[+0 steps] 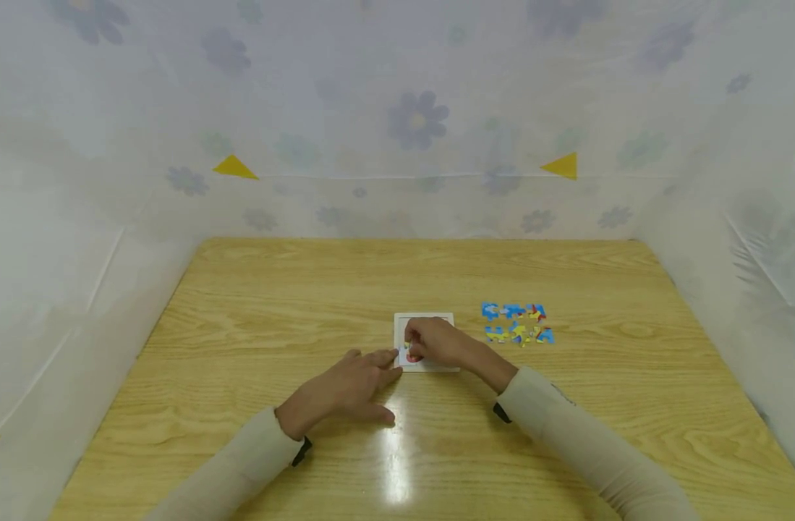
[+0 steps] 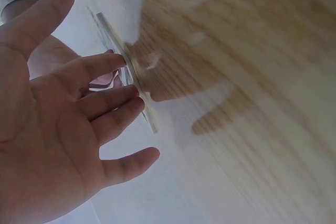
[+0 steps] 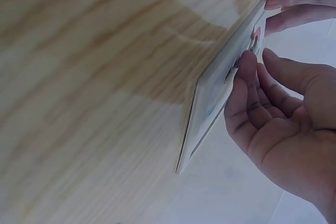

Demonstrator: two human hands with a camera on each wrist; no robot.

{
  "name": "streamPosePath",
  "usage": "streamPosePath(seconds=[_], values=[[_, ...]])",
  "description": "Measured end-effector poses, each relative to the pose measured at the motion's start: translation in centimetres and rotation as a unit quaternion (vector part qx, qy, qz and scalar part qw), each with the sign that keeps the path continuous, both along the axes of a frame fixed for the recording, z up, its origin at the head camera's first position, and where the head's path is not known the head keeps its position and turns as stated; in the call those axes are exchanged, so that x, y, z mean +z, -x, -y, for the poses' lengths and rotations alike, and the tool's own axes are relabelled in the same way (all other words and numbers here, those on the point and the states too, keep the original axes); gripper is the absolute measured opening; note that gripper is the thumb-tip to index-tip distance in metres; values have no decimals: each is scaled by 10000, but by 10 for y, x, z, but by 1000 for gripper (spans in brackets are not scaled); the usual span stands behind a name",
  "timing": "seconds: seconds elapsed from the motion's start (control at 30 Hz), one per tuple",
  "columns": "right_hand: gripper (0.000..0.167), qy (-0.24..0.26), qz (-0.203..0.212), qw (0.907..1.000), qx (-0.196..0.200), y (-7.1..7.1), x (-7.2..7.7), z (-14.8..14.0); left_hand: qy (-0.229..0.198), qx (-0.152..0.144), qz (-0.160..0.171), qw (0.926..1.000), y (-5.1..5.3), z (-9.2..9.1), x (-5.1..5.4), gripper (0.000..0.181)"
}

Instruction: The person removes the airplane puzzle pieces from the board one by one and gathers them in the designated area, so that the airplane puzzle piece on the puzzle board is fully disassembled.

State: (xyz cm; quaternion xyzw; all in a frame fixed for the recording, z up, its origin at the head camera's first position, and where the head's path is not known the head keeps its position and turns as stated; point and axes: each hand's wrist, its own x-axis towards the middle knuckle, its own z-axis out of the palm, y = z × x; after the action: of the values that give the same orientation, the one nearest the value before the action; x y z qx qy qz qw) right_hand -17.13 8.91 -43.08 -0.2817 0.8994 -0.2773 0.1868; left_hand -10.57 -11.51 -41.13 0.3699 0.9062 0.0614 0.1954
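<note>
Cream sleeves (image 1: 234,463), matte cloth, at the near side; two bare hands at a white tray.
Left hand (image 1: 348,383): fingers spread and extended, nothing grasped, fingertips touching the left edge of the tray (image 1: 436,369), which was flat, square and thin-rimmed and lay mid-table. Right hand (image 1: 439,341): over the tray, fingers curled, forefinger at its surface; whether it pinched a piece could not be told. Step in hand, by judgement: fitting a piece at the tray's left part; the next move seemed to call for light fingertip pressure. Right of the tray: jigsaw pieces (image 1: 519,333), knobbed, blue, yellow and red, two rows. Tabletop (image 1: 306,289): glossy, wood-grained. Far: flower-printed sheeting (image 1: 371,145), creased.
</note>
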Motion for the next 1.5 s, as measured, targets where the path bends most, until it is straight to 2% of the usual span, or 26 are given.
streamPosePath(seconds=[0.1,0.33,0.47,0.7,0.93,1.13,1.27,1.5], values=[[9,133,29,9999,-41,0,0,0,-13,-3,-33,10000,0,0,0,78],[4,154,-331,9993,-43,0,-2,0,-14,-34,-150,9999,-2,-1,1,75],[3,195,-358,9992,-32,-1,0,1,82,-62,-216,9997,-2,-2,2,75],[5,383,37,9993,-29,-3,11,-5,154,-178,-422,9988,-2,-2,2,74],[5,402,340,9985,-151,-3,17,-18,69,-103,-418,9990,1,-5,3,72],[5,369,423,9983,-126,-5,20,-29,59,11,-426,9991,6,-7,2,76],[5,375,489,9977,-269,-5,22,-39,36,120,-389,9992,11,-8,-1,78],[7,327,283,9987,-266,-3,22,-62,30,146,-347,9993,16,-8,-5,80]])
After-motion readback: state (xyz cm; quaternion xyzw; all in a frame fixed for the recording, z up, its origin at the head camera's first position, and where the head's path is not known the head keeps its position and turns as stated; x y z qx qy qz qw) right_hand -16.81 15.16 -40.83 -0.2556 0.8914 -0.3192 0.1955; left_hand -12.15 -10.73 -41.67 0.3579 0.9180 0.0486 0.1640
